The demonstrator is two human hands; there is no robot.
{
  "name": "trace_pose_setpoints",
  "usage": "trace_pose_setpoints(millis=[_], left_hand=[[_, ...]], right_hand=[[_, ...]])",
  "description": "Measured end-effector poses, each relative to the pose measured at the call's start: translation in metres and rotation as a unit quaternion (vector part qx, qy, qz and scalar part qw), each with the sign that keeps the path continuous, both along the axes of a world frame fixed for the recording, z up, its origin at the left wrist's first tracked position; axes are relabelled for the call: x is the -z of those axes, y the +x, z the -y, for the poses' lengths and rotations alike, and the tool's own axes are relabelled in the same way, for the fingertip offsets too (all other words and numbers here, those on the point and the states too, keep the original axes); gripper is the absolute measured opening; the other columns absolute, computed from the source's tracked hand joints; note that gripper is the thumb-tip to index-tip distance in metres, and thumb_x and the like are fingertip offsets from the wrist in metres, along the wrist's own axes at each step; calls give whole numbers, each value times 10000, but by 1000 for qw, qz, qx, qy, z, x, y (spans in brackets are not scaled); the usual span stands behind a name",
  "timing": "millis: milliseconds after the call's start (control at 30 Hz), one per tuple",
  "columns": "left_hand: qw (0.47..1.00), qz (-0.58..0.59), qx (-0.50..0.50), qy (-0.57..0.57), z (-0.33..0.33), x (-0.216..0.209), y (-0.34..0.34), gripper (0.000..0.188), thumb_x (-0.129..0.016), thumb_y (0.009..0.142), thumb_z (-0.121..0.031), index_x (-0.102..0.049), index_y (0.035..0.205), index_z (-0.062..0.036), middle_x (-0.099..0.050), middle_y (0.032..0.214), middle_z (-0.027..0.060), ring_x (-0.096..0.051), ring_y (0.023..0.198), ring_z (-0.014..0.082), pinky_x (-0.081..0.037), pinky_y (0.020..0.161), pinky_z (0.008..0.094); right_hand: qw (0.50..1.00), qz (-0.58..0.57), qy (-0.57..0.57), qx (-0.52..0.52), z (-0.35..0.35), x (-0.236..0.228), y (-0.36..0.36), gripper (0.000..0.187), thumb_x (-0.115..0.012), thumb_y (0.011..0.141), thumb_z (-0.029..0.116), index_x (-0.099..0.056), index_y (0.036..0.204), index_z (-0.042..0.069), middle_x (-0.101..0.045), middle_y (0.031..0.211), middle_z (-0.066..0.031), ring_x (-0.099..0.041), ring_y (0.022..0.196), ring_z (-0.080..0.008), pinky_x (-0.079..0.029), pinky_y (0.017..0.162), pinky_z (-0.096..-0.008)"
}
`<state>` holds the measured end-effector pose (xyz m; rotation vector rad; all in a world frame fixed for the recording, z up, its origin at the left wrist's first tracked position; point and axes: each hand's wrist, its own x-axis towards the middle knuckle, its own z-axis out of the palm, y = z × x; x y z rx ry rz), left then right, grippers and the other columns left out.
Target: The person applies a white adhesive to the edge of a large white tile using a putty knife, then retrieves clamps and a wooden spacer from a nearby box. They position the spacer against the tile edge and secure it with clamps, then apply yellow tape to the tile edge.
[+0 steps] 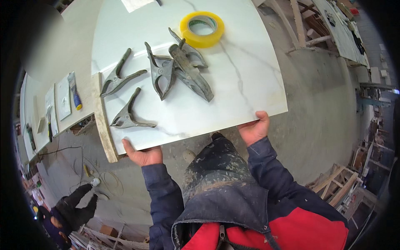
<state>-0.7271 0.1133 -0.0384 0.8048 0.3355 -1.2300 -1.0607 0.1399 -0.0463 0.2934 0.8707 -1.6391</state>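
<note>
With both hands I hold the near edge of a white slab (pixel 258 89) with grey veins. My left hand (pixel 143 155) grips it near the left corner, and my right hand (pixel 255 128) grips it near the right corner. Each thumb rests on the edge, while the other fingers are mostly hidden underneath. On the slab lie several grey spring clamps (pixel 161 75), some of them overlapping. One spring clamp (pixel 128 111) sits closest to my left hand. A roll of yellow tape (pixel 214 38) lies farther back. Along the slab's left edge runs a wooden strip (pixel 103 125).
At the left, a putty knife (pixel 74 91) with a blue and yellow handle lies on a bench. Another person (pixel 68 214) is at the lower left, near cables on the floor. Wooden frames (pixel 335 183) stand at the lower right, and another worktable (pixel 339 31) at the upper right.
</note>
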Motion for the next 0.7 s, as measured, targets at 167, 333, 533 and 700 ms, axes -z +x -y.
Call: trace_pose_setpoints(millis=[167, 333, 533, 700], left_hand=[[999, 19, 12, -27, -8, 13, 5, 488, -723, 864, -374, -601, 1255, -108, -658, 1203, 79, -611, 1130, 277, -488, 996, 502], [999, 2, 17, -50, -9, 18, 8, 483, -718, 868, -353, -606, 1268, -105, -657, 1223, 93, -609, 1144, 292, -471, 1018, 523], [991, -28, 67, -112, -12, 30, 21, 485, -697, 884, -328, -605, 1293, -85, -643, 1271, 114, -590, 1175, 298, -423, 1066, 530], [985, -11, 102, -137, -17, 40, 36, 471, -682, 915, -291, -586, 1303, -40, -617, 1314, 134, -573, 1201, 306, -415, 1081, 532]], right_hand=[[999, -43, -25, 8, 2, 3, 5, 655, -642, 692, 218, -556, 1327, 81, -640, 1278, -72, -613, 1172, -290, -511, 1009, -457], [998, -38, -53, 15, 3, 12, 4, 666, -652, 684, 211, -554, 1328, 76, -636, 1284, -83, -611, 1170, -299, -515, 1001, -460], [998, -26, -46, 39, 2, 12, 10, 660, -633, 694, 247, -561, 1323, 63, -634, 1290, -111, -602, 1179, -328, -493, 1025, -483], [998, 2, -60, 36, -1, 19, 10, 702, -639, 691, 234, -527, 1359, 50, -614, 1317, -123, -586, 1200, -333, -485, 1035, -484]])
